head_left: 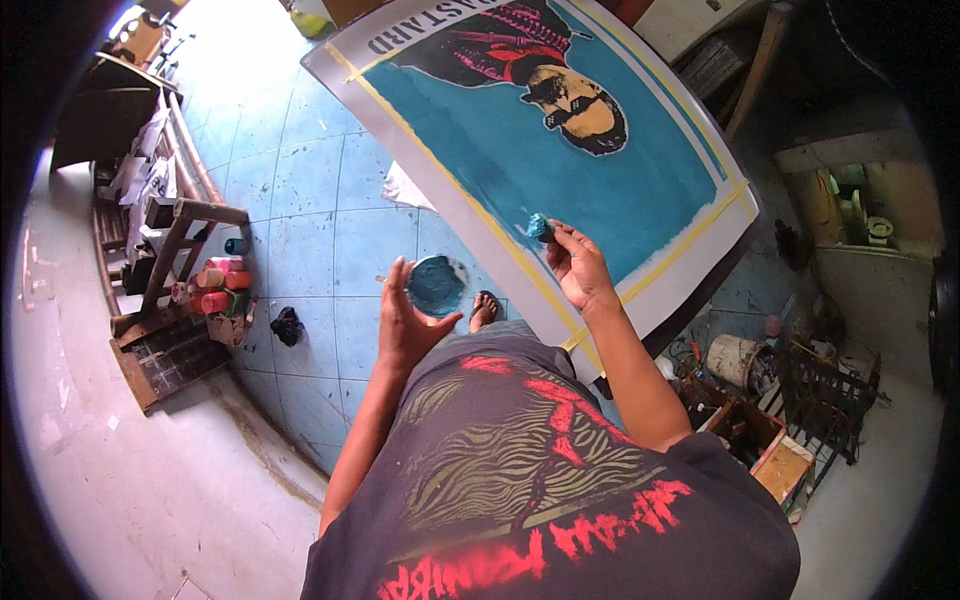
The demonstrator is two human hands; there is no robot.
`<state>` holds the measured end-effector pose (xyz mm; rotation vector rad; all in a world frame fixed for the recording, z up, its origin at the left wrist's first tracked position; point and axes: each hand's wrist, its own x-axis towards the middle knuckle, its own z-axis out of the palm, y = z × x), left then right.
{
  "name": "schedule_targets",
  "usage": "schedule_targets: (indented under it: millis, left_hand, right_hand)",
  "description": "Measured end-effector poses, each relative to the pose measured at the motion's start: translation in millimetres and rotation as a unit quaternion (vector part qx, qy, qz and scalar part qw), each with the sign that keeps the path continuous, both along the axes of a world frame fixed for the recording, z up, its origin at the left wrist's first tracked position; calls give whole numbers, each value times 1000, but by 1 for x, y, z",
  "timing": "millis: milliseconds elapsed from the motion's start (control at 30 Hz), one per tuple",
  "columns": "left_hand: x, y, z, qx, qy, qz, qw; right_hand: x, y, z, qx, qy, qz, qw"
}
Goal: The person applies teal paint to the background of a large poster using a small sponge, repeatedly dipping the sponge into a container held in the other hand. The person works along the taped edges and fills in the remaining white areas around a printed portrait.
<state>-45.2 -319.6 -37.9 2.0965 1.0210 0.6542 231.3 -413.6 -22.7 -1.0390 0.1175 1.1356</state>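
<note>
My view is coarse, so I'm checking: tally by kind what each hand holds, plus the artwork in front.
Paint container in the left hand: 1
Paint-covered applicator in the right hand: 1
Painted sheet: 1
Total: 3

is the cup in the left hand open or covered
Open: the cup in the left hand has no lid on, and blue paint shows inside it.

Round paint tub (462, 273): pale rim, thick teal paint (437, 287) inside, held left in left hand (402, 338). Small wad (538, 228): teal-coated, pinched in right hand (580, 268) above near left side of poster (610, 195); contact unclear. Poster: teal ground, painted figure (585, 118), white margins, yellow tape (655, 274); lies far right, slanted.
</note>
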Motion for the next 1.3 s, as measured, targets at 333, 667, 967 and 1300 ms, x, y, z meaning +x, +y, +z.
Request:
schedule_targets:
  millis: [333,667,967,1300]
  left_hand:
    - [-52,-12,-6,-39,34,69,996]
    - [-58,-15,-1,-44,26,82,995]
    - [-45,-13,9,-20,-7,71,997]
    - [-50,-18,8,-16,-19,87,996]
  right_hand:
    - [41,-20,-95,-144,-738,180,634]
    - [38,-25,-118,-172,-739,289,584]
    - [57,16,-119,-76,-775,267,568]
    - [69,53,-125,-67,-769,296,562]
